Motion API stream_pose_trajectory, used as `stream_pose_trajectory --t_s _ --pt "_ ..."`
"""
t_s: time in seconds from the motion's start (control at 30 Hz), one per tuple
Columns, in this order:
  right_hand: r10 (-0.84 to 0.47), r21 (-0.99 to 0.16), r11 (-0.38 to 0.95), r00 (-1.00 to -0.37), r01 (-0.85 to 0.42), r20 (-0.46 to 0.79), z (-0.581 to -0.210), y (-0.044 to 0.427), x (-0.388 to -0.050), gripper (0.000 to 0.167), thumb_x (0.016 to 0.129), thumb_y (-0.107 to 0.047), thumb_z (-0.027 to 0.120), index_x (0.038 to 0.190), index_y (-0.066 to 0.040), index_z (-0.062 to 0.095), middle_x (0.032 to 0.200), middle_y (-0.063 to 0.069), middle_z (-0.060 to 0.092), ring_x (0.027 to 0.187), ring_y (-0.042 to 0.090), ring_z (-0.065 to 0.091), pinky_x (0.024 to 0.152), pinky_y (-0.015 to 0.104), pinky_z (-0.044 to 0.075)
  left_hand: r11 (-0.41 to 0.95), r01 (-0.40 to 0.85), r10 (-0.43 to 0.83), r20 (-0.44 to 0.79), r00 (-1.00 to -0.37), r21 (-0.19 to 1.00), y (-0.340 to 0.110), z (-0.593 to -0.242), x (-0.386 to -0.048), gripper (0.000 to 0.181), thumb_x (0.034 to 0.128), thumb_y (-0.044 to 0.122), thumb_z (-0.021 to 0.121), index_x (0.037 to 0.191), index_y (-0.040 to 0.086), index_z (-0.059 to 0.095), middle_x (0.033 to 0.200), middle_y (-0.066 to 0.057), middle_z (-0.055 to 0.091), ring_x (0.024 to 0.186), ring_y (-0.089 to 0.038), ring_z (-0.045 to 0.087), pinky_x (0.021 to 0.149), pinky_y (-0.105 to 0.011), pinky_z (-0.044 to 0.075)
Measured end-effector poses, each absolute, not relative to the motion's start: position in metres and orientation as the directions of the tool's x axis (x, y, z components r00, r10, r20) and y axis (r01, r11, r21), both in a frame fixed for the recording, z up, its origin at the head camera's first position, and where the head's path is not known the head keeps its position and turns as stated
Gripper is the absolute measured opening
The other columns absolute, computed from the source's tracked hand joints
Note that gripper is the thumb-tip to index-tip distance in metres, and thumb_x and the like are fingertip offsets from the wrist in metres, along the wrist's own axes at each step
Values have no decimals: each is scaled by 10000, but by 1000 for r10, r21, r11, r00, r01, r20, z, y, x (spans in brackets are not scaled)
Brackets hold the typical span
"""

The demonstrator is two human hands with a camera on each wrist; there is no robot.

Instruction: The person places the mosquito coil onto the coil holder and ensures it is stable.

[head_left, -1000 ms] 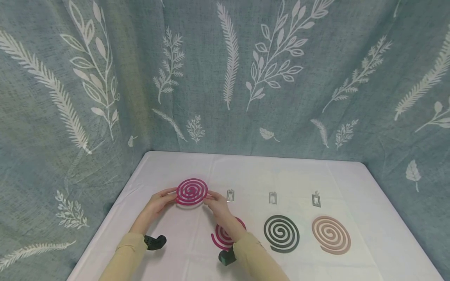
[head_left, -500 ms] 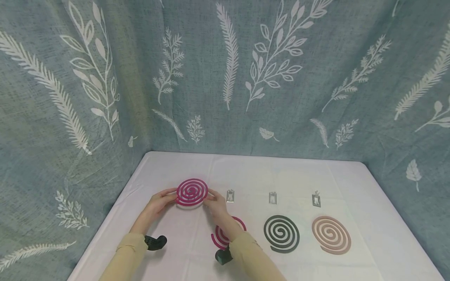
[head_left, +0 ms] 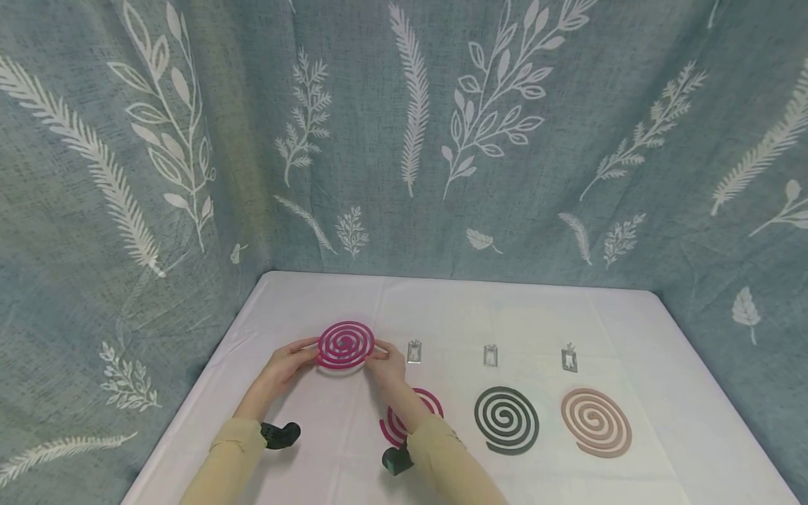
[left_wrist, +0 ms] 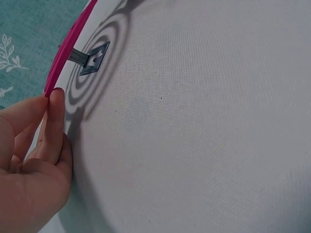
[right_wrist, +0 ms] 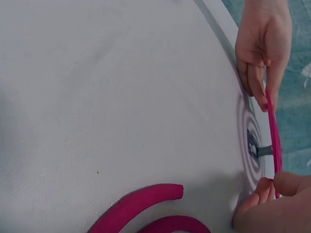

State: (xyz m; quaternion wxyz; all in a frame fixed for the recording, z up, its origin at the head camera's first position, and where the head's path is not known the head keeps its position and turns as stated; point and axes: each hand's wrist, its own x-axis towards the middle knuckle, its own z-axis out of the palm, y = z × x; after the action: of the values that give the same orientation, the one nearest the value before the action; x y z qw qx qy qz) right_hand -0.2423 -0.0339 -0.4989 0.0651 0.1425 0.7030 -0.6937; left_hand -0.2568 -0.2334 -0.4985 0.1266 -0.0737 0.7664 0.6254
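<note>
Head view: pink coil point(head_left: 346, 344) held steady on its prong as right forearm point(head_left: 416, 410) edged left

Over the last second the pink coil had barely moved. It sat raised above the white table point(head_left: 505, 308), toward the far left corner. What had changed was the right forearm: with its dark wrist camera point(head_left: 398, 460), it had shifted slightly toward the table's left edge. The right hand point(head_left: 387, 365) drew in a little too, but kept the rim pinched between thumb and fingers. The left hand point(head_left: 287, 365), hardly stirring, pinched the opposite side, so both hands were clamped on the same coil.

Underneath, the left wrist view showed a metal stand point(left_wrist: 77, 57), its frame on the cloth and its prong reaching up to the coil's middle. Whether the coil was firmly caught there could not be told. The small shift, with the coil unmoved, suggested careful seating rather than carrying.

Closer to the near edge lay a second pink coil point(right_wrist: 146, 199), partly covered by the right forearm, then a dark green coil point(head_left: 505, 419) and a tan coil point(head_left: 594, 421) toward the right edge. Beyond that row, toward the far edge, lay a left spare stand point(head_left: 414, 351), a middle spare stand point(head_left: 490, 355) and a right spare stand point(head_left: 569, 360), none bearing a coil.
</note>
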Motion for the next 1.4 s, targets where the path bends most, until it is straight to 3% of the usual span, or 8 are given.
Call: stream_pose_trajectory --t_s 0.2,0.47,0.73,0.97,1.4 --pt "154 -954 15 -944 298 -292 -499 -36 -243 433 803 55 628 1228 -14 584 894 108 656 739 122 584 699 232 508 188 -277 45 -290 -956 942 -232 -499 -258 526 933 127 574 1379 -91 398 1306 -171 578 842 84 562 917 -206 483" --pt "170 -955 8 -942 296 -291 -500 -37 -243 417 806 53 630 1217 -4 589 879 109 659 734 127 589 703 246 517 202 -276 44 -290 -956 940 -230 -500 -257 522 941 131 564 1382 -88 394 1399 -252 460 878 77 557 1040 -347 430" --pt "152 -956 -20 -944 292 -292 -503 -36 -242 431 798 68 628 1222 8 584 861 107 659 715 110 579 689 223 502 216 -279 42 -295 -955 936 -232 -501 -257 509 947 140 553 1382 -77 404 1424 -255 428 918 68 556 1027 -310 441" --pt "146 -955 -9 -945 295 -293 -500 -35 -241 432 805 50 634 1231 3 580 872 106 649 716 107 572 685 218 501 237 -269 40 -286 -957 934 -232 -501 -258 503 940 136 556 1373 -79 415 1420 -261 428 1013 -9 573 1054 -359 418" --pt "159 -954 0 -942 300 -296 -500 -36 -242 427 807 46 637 1228 2 580 870 134 660 691 96 572 682 213 503 209 -264 34 -277 -960 942 -232 -502 -257 503 931 123 569 1364 -88 424 1342 -228 531 858 82 557 927 -220 489"
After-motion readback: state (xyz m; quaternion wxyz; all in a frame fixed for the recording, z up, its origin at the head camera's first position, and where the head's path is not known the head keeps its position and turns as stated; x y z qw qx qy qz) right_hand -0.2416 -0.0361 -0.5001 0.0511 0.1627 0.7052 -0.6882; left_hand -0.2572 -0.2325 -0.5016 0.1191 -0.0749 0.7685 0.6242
